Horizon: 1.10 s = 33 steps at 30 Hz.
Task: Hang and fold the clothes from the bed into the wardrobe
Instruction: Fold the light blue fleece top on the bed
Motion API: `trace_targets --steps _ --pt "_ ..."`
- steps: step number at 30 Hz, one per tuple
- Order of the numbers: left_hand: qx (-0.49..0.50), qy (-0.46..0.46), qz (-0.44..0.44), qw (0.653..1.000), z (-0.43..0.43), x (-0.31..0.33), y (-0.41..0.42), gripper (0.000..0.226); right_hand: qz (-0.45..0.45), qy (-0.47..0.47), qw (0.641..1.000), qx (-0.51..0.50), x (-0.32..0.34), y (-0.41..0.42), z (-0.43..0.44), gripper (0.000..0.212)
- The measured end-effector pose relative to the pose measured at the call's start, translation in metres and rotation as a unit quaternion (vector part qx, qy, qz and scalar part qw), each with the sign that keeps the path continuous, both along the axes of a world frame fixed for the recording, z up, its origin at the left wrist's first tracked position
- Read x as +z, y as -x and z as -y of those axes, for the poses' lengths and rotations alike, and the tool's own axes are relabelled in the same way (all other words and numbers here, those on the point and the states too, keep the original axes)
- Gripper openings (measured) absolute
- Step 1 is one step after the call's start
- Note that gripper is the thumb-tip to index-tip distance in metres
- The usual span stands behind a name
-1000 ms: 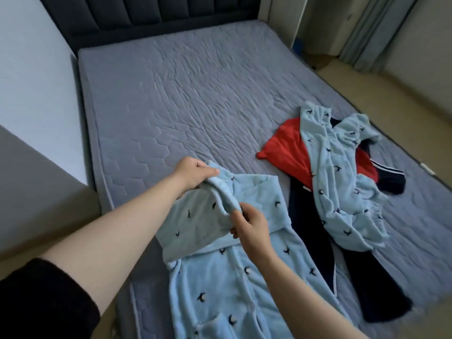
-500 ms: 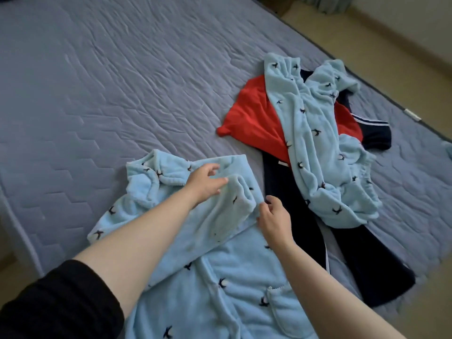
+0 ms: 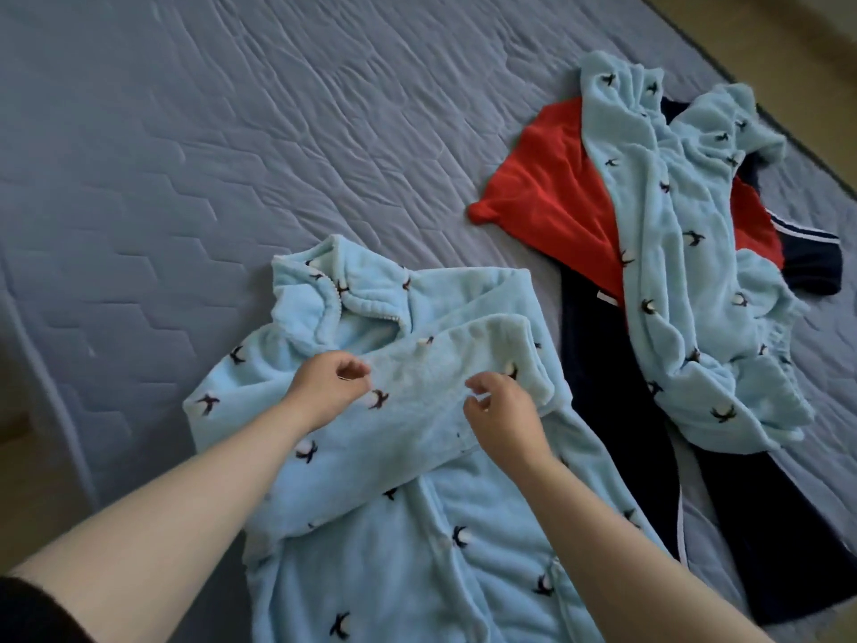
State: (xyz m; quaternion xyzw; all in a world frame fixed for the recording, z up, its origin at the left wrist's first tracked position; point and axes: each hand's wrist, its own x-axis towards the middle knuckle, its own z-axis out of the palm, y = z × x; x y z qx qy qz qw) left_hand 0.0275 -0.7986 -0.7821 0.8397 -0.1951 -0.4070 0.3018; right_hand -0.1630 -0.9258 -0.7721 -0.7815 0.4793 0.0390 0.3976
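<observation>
On the near side of the quilted bed (image 3: pixel 232 132), the left hand (image 3: pixel 329 387) and right hand (image 3: pixel 503 410) are resting slightly apart on the folded sleeve of the light-blue pyjama top (image 3: pixel 394 549). Their fingers are curling loosely, and whether either is pinching the fleece is unclear. Just beside the top, another blue garment (image 3: pixel 672 234) is lying across a red garment (image 3: pixel 547 192) and navy trousers (image 3: pixel 603 364).

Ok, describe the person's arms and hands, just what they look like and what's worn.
The left hand and right hand are bare: no gloves, no watch or bracelet at either wrist. A black sleeve covers the left arm only near the lower left corner; the forearm below it is bare. The right forearm shows no sleeve in view.
</observation>
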Motion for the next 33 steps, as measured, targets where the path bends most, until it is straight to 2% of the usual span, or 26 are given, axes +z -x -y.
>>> trace_targets --steps 3,6,10,12,14,16,18,20,22,24,26,28,30,33 --pt "0.013 -0.010 0.022 1.000 -0.018 -0.007 -0.017 0.017 -0.011 0.022 0.998 0.056 -0.012 -0.029 0.001 0.031" --pt "0.013 -0.016 0.018 1.000 -0.029 -0.016 -0.027 0.026 -0.062 0.061 0.992 0.093 -0.028 -0.040 0.005 0.042" --pt "-0.070 -0.058 0.026 0.996 -0.041 -0.035 -0.037 0.047 -0.193 0.041 0.975 0.103 -0.045 -0.033 0.021 0.064" --pt "-0.096 -0.073 0.052 0.991 -0.041 -0.041 -0.039 0.050 -0.216 0.020 0.972 0.090 -0.049 -0.029 0.031 0.072" --pt "-0.099 -0.082 0.090 0.988 -0.037 -0.044 -0.041 0.047 -0.206 0.024 0.977 0.053 -0.050 -0.030 0.032 0.078" --pt "-0.091 -0.077 0.120 0.985 -0.034 -0.045 -0.043 0.042 -0.186 0.066 0.980 0.032 -0.048 -0.037 0.029 0.079" --pt "-0.072 -0.058 0.149 0.984 -0.034 -0.043 -0.050 0.035 -0.158 0.133 0.975 0.076 -0.045 -0.048 0.028 0.075" --pt "-0.068 -0.049 0.192 0.978 -0.034 -0.040 -0.057 0.035 -0.134 0.185 0.959 0.170 -0.044 -0.063 0.033 0.071" --pt "-0.088 -0.092 0.240 0.962 -0.034 -0.041 -0.067 0.055 -0.146 0.203 0.935 0.253 -0.046 -0.082 0.043 0.078" --pt "-0.112 -0.169 0.261 0.944 -0.036 -0.044 -0.074 0.091 -0.173 0.206 0.917 0.296 -0.050 -0.102 0.053 0.094" --pt "-0.107 -0.212 0.239 0.942 -0.039 -0.051 -0.081 0.123 -0.200 0.204 0.909 0.305 -0.055 -0.120 0.065 0.112" --pt "-0.097 -0.228 0.209 0.946 -0.041 -0.058 -0.085 0.145 -0.226 0.207 0.901 0.306 -0.059 -0.132 0.078 0.126" --pt "-0.095 -0.243 0.212 0.942 -0.039 -0.065 -0.088 0.157 -0.239 0.212 0.895 0.313 -0.064 -0.139 0.087 0.137" --pt "-0.100 -0.265 0.229 0.931 -0.037 -0.075 -0.093 0.161 -0.249 0.198 0.885 0.339 -0.075 -0.149 0.091 0.147"
